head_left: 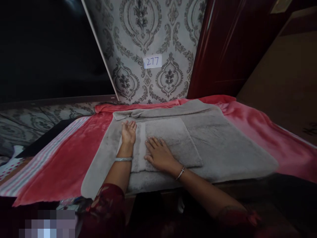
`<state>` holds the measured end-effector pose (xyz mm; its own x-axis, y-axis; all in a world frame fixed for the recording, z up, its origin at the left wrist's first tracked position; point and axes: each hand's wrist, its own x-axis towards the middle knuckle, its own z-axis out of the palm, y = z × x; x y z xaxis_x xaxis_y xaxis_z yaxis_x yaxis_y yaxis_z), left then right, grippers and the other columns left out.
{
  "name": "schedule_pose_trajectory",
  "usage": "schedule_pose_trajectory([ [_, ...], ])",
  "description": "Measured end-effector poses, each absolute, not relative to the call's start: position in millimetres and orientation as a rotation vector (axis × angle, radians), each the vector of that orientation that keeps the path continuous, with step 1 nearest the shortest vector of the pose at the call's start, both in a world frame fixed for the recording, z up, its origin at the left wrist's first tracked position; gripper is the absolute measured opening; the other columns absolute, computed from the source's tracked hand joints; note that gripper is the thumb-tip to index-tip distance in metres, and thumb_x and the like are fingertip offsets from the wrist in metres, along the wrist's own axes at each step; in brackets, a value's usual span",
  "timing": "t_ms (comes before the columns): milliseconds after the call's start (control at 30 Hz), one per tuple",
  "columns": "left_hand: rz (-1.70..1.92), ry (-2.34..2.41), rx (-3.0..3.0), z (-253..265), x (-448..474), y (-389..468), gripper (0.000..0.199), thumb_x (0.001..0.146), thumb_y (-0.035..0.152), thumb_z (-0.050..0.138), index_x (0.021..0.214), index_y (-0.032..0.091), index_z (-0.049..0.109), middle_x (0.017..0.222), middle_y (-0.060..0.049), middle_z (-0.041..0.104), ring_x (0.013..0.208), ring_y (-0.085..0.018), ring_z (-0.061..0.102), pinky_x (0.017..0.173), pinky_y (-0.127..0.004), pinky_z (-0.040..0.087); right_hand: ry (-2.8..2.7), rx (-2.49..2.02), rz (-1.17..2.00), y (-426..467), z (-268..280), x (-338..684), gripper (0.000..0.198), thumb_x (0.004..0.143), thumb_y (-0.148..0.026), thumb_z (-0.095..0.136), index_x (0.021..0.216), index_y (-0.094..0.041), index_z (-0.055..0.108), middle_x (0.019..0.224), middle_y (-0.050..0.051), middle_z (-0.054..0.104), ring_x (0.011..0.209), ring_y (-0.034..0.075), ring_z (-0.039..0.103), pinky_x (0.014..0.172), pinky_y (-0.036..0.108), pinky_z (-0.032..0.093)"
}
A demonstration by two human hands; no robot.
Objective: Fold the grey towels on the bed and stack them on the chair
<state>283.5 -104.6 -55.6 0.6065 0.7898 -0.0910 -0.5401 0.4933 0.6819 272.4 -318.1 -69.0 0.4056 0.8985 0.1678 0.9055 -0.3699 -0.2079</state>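
A grey plush cloth [178, 135], squarish and flat, lies on a larger grey plush blanket [230, 148]. A paler crease band runs down the smaller cloth, left of its middle. My right hand [159, 153] rests palm down on it just right of that band, fingers spread and gripping nothing. At the cloth's left edge is my left hand [128, 132], palm turned up, fingers stretched out and holding nothing. The left forearm hides part of that edge. Along the back, the larger blanket's edge is rumpled.
Beneath the grey blanket spreads a red blanket [69, 158] with a striped border. A dark screen [49, 49] stands at the back left. A numbered paper [152, 61] is on the patterned wall. Dark red wood panel [223, 43] and a cardboard box [284, 72] rise at the right.
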Motion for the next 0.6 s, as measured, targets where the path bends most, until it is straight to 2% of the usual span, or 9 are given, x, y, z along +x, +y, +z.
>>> schedule_pose_trajectory([
  [133, 0.842, 0.439, 0.672, -55, 284, -105, 0.039, 0.104, 0.049, 0.029, 0.107, 0.020, 0.055, 0.138, -0.018, 0.058, 0.129, -0.020, 0.059, 0.113, -0.037, 0.043, -1.534, -2.427, -0.062, -339, -74, 285, 0.069, 0.102, -0.056, 0.037, 0.157, -0.014, 0.040, 0.165, 0.013, 0.030, 0.153, 0.029, 0.023, 0.123, 0.050, 0.019],
  [367, 0.845, 0.432, 0.706, -57, 284, -104, 0.040, 0.104, 0.048, 0.029, 0.112, 0.021, 0.057, 0.137, -0.019, 0.059, 0.130, -0.021, 0.058, 0.115, -0.040, 0.041, -1.318, -2.592, -0.104, -394, -87, 317, 0.070, 0.101, -0.054, 0.035, 0.158, -0.014, 0.036, 0.165, 0.013, 0.027, 0.154, 0.029, 0.021, 0.124, 0.051, 0.018],
  [600, 0.856, 0.442, 0.689, -56, 286, -105, 0.038, 0.103, 0.045, 0.031, 0.110, 0.020, 0.058, 0.138, -0.020, 0.058, 0.130, -0.021, 0.058, 0.114, -0.038, 0.041, -1.119, -2.664, -0.094, -441, -104, 336, 0.069, 0.101, -0.051, 0.031, 0.160, -0.017, 0.032, 0.167, 0.011, 0.023, 0.155, 0.026, 0.019, 0.120, 0.053, 0.027],
])
